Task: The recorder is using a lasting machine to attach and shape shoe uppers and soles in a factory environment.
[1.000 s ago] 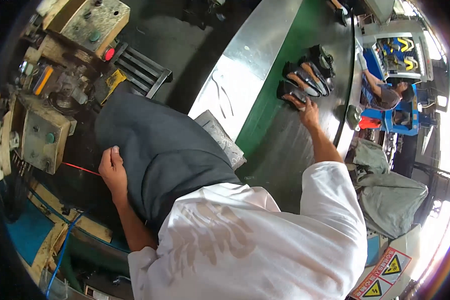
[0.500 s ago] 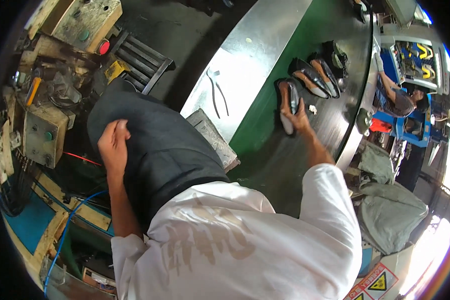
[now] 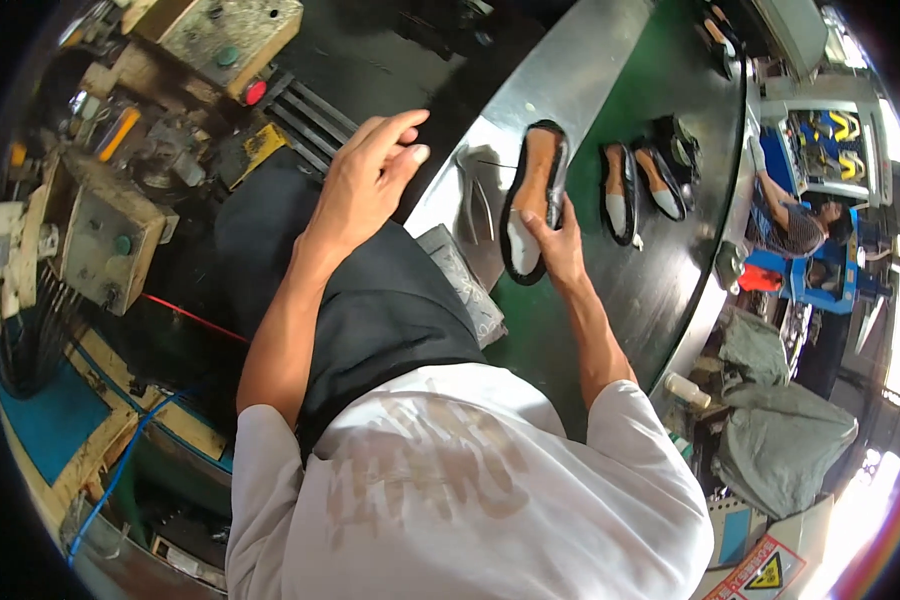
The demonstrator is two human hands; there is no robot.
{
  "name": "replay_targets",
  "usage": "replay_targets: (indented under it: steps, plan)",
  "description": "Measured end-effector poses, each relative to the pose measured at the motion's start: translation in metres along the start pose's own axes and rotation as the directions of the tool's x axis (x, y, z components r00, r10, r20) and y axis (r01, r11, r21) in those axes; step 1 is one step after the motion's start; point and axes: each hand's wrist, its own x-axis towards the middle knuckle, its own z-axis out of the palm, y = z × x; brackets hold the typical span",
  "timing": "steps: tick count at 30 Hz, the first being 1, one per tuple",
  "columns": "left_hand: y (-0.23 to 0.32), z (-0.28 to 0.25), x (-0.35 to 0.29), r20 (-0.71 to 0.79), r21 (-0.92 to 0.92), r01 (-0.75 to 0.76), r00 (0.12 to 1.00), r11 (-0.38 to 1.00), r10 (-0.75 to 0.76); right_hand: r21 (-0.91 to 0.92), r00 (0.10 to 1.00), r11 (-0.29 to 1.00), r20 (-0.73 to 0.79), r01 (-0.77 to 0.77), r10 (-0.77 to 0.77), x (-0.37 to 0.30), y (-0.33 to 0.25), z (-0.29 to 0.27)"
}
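Observation:
A black shoe upper (image 3: 541,170) with a tan and whitish sole side is gripped in my right hand (image 3: 560,246), thumb pressed on its pale end. It is raised above the bench's metal edge. My left hand (image 3: 360,190) is lifted over my left thigh, fingers stretched out and apart from the thumb, with nothing in it. Beyond the held shoe, two similar shoes (image 3: 619,190) lie side by side on the green and dark belt (image 3: 590,310). Partly behind the held shoe, pincers (image 3: 477,205) rest on the metal strip.
A grey patterned block (image 3: 460,280) sits by my thigh at the bench edge. To the left stand machine control boxes (image 3: 110,235), one with a red button (image 3: 256,92). More shoes (image 3: 718,45) lie far along the belt. Across it, a person (image 3: 795,220) is at work.
My right hand has lifted one shoe off the belt and brought it left, toward me. My left hand has risen from my thigh and moved right, its fingers opening out.

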Motion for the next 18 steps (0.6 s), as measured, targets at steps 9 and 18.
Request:
replay_targets:
  steps: [9, 18]
  plan:
    - [-0.012, -0.101, -0.066, -0.169, 0.331, -0.156, 0.961, 0.931, 0.221, -0.068, 0.656, 0.938, 0.731, 0.340, -0.185, -0.022, -0.122, 0.140]
    - [0.002, -0.149, -0.164, -0.497, 0.471, -0.037, 0.814, 0.881, 0.300, 0.030, 0.445, 0.790, 0.813, 0.612, -0.375, -0.040, -0.155, 0.228]
